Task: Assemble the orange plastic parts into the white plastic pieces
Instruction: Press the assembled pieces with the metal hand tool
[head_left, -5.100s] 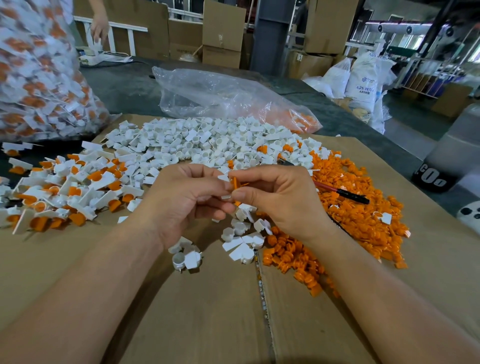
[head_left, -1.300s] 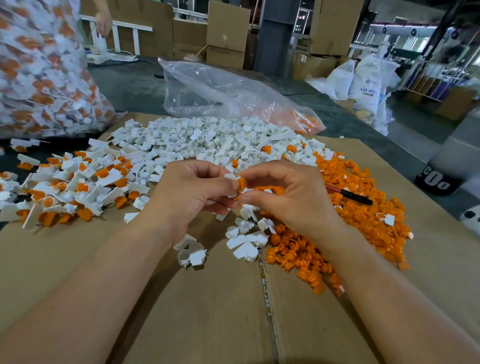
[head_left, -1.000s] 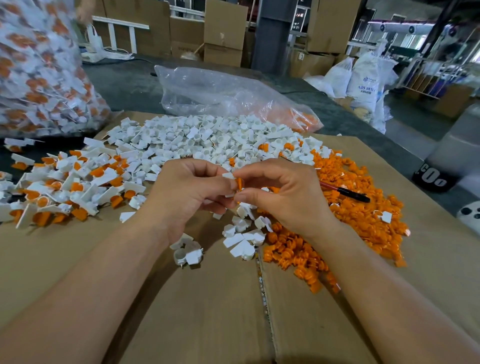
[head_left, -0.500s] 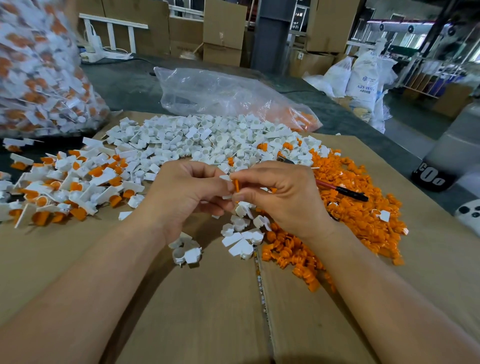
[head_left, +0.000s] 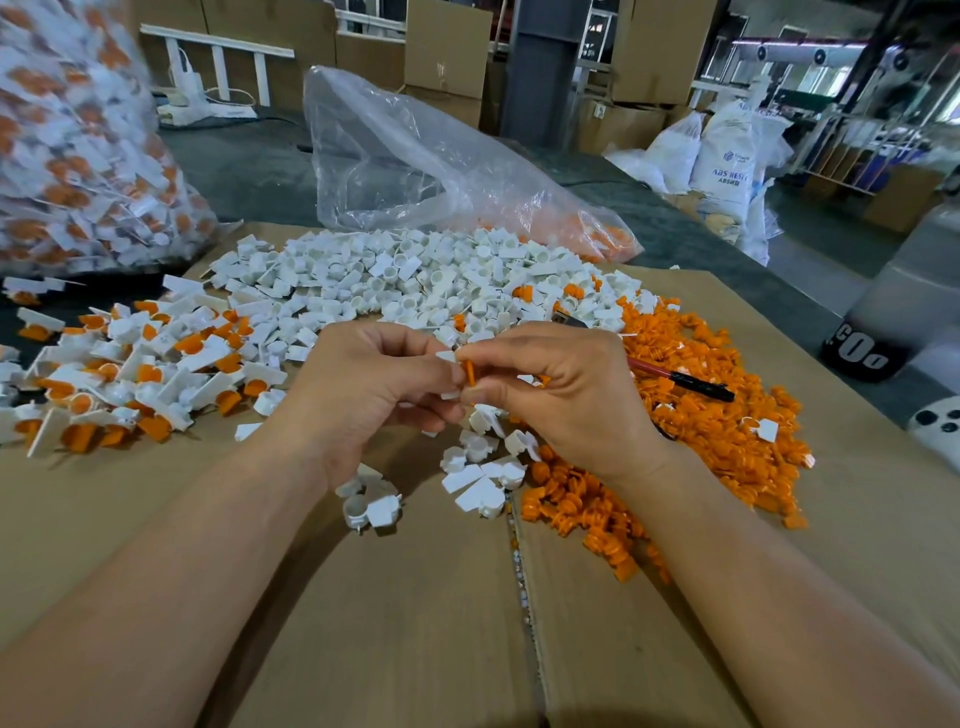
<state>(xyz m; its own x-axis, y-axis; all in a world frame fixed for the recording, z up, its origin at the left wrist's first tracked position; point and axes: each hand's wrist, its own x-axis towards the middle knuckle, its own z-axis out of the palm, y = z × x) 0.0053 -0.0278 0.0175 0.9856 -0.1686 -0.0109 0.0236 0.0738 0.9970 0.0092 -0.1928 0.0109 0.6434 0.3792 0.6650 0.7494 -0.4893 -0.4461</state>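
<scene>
1. Head view, your hands: your left hand is curled, with thumb and fingertips pinching a white piece. Only small edges of the piece show past the fingers.
2. Your right hand pinches an orange part between thumb and forefinger. The part stands roughly upright and meets the white piece where the two hands come together. You cannot tell from here whether it is seated in the piece.
3. Both hands are held just above a cardboard sheet that covers the near side of the dark desk.
4. Beyond your hands lies a wide pile of loose white pieces. A few more white ones sit under your right hand, and a small cluster lies beside your left wrist.
5. To the right, a spread of loose orange parts runs from the white pile down toward your right forearm. A red and black pen lies on top of it.
6. To the left, finished white-and-orange pieces lie in a heap at the cardboard's edge.
7. A clear plastic bag slumps behind the white pile, with some orange showing in its right end. A large bag packed with white-and-orange pieces stands at the far left.
8. Cardboard boxes and white sacks stand in the background.
</scene>
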